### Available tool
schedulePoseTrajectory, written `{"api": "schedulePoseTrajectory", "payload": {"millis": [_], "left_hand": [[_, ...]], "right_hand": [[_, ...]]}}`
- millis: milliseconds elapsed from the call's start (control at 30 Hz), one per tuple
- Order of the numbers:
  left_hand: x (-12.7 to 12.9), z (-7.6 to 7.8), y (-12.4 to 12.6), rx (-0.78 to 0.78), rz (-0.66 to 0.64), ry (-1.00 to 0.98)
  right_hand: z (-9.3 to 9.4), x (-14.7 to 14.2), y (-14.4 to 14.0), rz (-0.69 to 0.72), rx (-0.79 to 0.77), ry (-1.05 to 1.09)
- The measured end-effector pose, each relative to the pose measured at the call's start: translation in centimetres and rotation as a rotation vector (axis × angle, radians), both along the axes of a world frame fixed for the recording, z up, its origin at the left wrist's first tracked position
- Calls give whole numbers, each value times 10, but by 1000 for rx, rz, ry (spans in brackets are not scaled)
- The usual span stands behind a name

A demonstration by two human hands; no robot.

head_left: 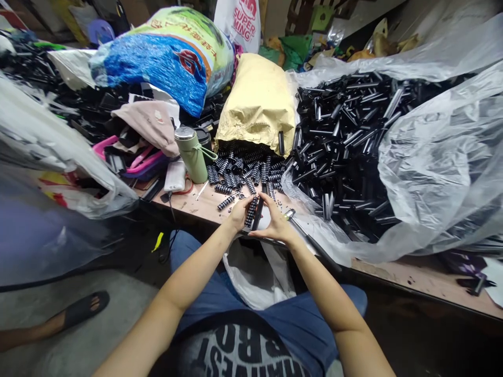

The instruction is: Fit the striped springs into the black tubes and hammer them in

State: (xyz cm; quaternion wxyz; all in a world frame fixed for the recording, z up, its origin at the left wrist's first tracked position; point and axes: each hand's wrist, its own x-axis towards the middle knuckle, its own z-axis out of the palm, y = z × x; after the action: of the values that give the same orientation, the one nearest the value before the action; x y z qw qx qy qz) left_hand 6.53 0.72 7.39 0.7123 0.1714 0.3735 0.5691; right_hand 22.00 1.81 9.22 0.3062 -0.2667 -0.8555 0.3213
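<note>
At the table's front edge my left hand (239,213) is closed on a black ribbed cylinder (251,212) with rows of light marks. Close beside it my right hand (275,222) grips a narrow black plastic piece (258,213), its index finger at the far end and its thumb near the close end. The two pieces lie side by side between my hands; whether they touch is too small to tell. Just beyond my fingers several like ribbed cylinders (226,202) lie heaped, spilling from a yellow paper sack (259,94).
Right of my hands lies a hammer-like tool (306,233) with a dark handle. A large clear plastic bag (424,141) holds many black tubes (346,136). A green bottle (192,154), a white power bank (175,176) and a pink basket (104,149) stand left. Another person's foot (84,309) shows at lower left.
</note>
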Motion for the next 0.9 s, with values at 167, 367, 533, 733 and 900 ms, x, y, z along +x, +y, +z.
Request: {"api": "schedulePoseTrajectory", "payload": {"millis": [167,367,533,733,900], "left_hand": [[10,8,-8,-2,-16,126],[15,10,-7,-45,-63,186],[20,13,-7,-105,-125,236],[28,11,-1,-126,-135,275],[34,-9,-1,93,-119,634]], "right_hand": [[-10,-2,-1,3,20,-30],[-21,2,-6,-68,-77,22],[-31,4,-9,-126,-240,134],[-36,8,-11,-205,-237,141],[-53,10,-13,-374,-66,24]]}}
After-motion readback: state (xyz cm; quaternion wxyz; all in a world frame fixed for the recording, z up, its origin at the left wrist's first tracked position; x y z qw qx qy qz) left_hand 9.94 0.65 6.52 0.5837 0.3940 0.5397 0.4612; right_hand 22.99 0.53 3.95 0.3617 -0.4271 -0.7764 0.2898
